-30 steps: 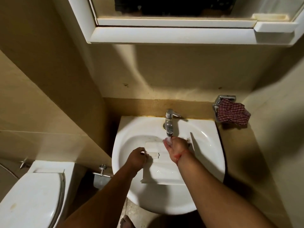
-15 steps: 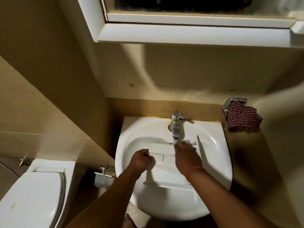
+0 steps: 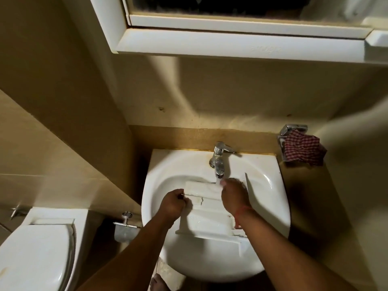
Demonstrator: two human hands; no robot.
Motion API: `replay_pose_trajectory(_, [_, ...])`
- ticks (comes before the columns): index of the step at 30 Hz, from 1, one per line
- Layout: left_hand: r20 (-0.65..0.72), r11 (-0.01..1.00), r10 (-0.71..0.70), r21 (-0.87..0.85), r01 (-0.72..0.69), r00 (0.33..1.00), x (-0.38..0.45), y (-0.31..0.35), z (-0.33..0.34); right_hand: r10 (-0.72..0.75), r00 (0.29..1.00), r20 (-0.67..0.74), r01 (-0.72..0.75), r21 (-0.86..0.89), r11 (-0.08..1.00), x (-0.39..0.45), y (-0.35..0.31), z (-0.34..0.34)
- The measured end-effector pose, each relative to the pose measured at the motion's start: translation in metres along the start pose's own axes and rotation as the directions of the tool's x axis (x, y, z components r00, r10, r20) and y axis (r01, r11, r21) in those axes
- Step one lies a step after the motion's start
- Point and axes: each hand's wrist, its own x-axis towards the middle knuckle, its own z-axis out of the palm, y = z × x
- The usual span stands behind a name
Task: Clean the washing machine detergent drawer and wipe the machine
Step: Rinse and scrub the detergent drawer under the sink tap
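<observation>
The white plastic detergent drawer [image 3: 207, 221] lies in the white wash basin [image 3: 266, 185], under the chrome tap [image 3: 218, 159]. Water runs from the tap onto the drawer's far end. My left hand [image 3: 173, 203] grips the drawer's left edge with curled fingers. Palm down, my right hand [image 3: 234, 196] lies on the drawer's right part just beside the water stream; its fingertips are hidden. A red thread circles my right wrist.
A red checked cloth [image 3: 301, 150] hangs on a chrome holder on the right wall. A white toilet [image 3: 35, 255] stands at the lower left, with a chrome fitting [image 3: 126, 222] between it and the basin. A white mirror cabinet [image 3: 231, 40] hangs overhead.
My right hand has come down from under the tap's stream onto the drawer's right part. My left hand keeps its grip on the left edge. The camera has drifted slightly.
</observation>
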Motion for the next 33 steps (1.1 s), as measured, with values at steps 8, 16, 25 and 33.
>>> replay_pose_trajectory(8, [0.026,0.998,0.055,0.004,-0.055,0.998,-0.002,0.008,0.000,0.002,0.827,0.562,-0.556,0.818,0.148,-0.007,-0.043,-0.010])
replay_pose_trajectory(16, [-0.015,0.998,0.061,0.012,-0.061,0.998,-0.004,0.009,0.002,-0.135,0.944,0.300,0.265,-0.450,0.853,-0.021,-0.016,-0.013])
replay_pose_trajectory(25, [-0.005,0.998,0.054,0.030,-0.053,0.999,-0.003,0.004,-0.002,-0.336,0.877,0.344,0.465,-0.433,0.772,-0.025,-0.015,-0.001])
replay_pose_trajectory(33, [-0.021,0.997,0.039,0.061,-0.038,0.999,0.001,0.000,-0.002,0.313,0.886,0.343,-0.423,0.875,0.237,0.012,-0.025,0.000])
